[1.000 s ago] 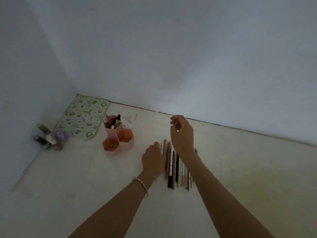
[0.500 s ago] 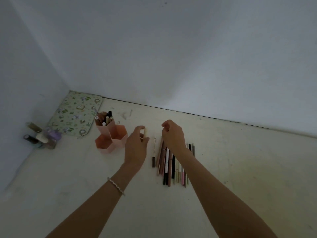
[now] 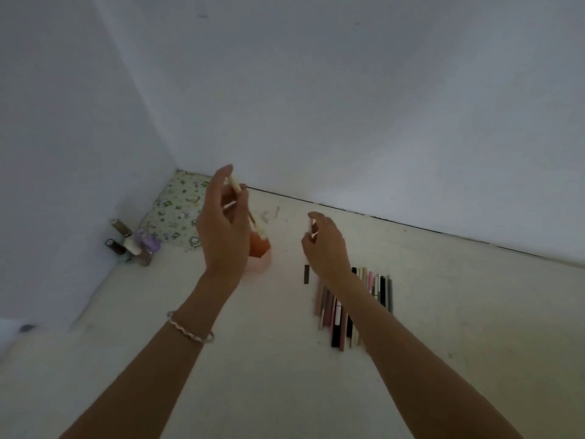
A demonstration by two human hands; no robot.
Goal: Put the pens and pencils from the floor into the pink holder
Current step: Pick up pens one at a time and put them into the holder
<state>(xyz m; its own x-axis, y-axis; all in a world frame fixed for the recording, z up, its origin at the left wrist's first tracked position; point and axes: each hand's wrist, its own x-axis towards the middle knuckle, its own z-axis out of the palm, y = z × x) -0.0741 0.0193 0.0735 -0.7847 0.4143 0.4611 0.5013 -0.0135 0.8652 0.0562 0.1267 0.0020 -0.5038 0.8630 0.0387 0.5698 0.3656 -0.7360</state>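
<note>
My left hand (image 3: 221,236) is raised over the pink holder (image 3: 262,248) and hides most of it. It grips a cream pen (image 3: 235,186) that slants down toward the holder's top. My right hand (image 3: 324,248) hovers above the far end of a row of several pens and pencils (image 3: 335,315) lying side by side on the floor. Its fingers are pinched on a pale pen (image 3: 310,224), of which only a short bit shows. One short dark pen (image 3: 306,274) lies apart, just left of the row.
A flower-patterned mat (image 3: 179,210) lies in the corner behind the holder. Several small bottles (image 3: 133,245) stand against the left wall. White walls close the floor at the back and left.
My left hand has risen with the cream pen and moved left over the holder. My right hand has lifted off the row with a pale pen pinched in it.
</note>
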